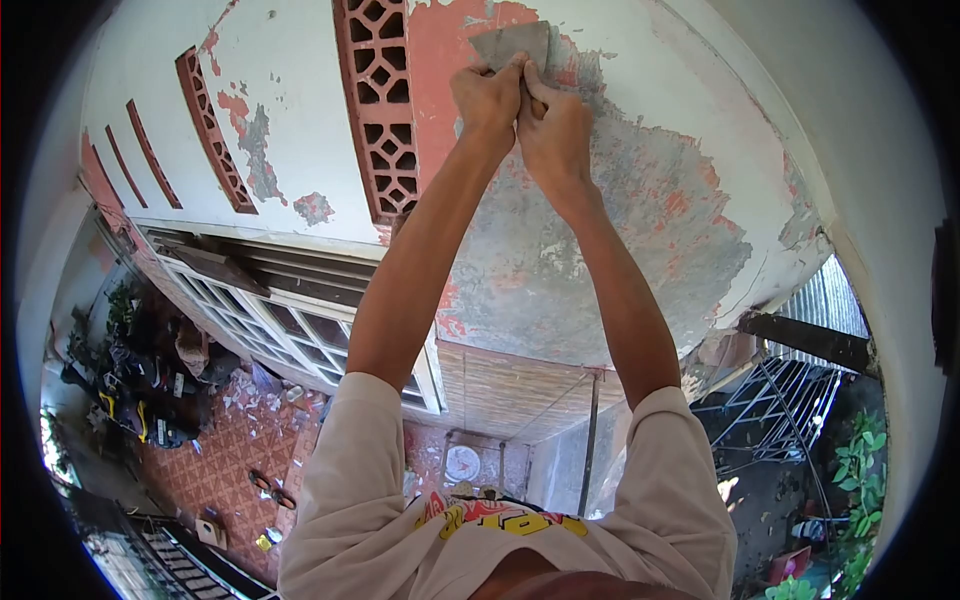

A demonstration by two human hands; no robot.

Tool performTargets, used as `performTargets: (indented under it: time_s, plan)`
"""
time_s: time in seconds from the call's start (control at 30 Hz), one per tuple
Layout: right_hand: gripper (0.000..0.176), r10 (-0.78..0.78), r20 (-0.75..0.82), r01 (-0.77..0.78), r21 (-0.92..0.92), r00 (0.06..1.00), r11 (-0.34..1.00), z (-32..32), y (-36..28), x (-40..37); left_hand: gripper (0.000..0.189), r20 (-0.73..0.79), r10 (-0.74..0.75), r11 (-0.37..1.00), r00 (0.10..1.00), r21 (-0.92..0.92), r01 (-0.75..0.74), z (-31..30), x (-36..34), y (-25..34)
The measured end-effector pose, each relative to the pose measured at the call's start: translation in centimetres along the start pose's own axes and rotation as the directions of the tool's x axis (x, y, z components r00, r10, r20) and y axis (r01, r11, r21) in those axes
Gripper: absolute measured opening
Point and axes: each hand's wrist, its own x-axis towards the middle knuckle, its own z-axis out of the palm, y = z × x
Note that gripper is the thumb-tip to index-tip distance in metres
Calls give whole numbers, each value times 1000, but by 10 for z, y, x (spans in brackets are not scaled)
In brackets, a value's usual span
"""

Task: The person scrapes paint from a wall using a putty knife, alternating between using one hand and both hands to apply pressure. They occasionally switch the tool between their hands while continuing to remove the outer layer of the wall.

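Both my hands are raised high on a wall (540,260) with peeling paint. Between them they grip a flat grey scraper (515,43), its wide blade against the wall. My left hand (488,103) has its fingers closed at the lower left of the blade. My right hand (556,125) pinches the tool from the right, its fingers touching those of my left hand. The scraper's handle is hidden by the fingers. Around the blade, white and red paint gives way to bare grey patches.
A red lattice vent (385,130) runs down the wall left of my arms, with a louvred window (300,330) below. Far beneath lie a tiled floor (220,440) with paint flakes, sandals (272,488) and a white bucket (463,463). A dark beam (810,340) juts out at right.
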Motion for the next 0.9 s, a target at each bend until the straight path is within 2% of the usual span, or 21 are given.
performTargets:
  time_s: [0.1,0.2,0.4,0.53,0.6,0.73,0.8,0.9]
  plan:
    - [32,-27,-5,27,-60,1000,998,-1,7,-6,22,-23,1,1000,1000,-30,-1,-1,-1,-11]
    - [33,-42,4,43,-100,999,994,0,18,-14,23,13,-72,995,997,-67,73,-9,-8,-22]
    - [33,-70,55,76,-116,996,990,-3,26,-2,26,-43,-104,994,994,-26,103,-4,9,-29]
    - [32,-98,32,102,-174,995,979,-8,11,13,27,-9,-71,994,997,-84,70,8,17,-15]
    - [32,-105,26,107,-146,994,983,-9,7,13,27,4,-73,991,997,-108,73,9,17,-8]
    - [32,-81,45,88,-172,996,981,-6,9,-1,22,36,-135,985,990,-106,138,-3,3,-14]
    - [33,-81,74,97,-243,994,965,-7,2,-5,20,68,-191,973,979,-120,198,-4,-5,-11]
    - [32,-42,122,74,-270,992,960,-9,-6,1,19,100,-182,972,978,-129,194,-5,4,-8]
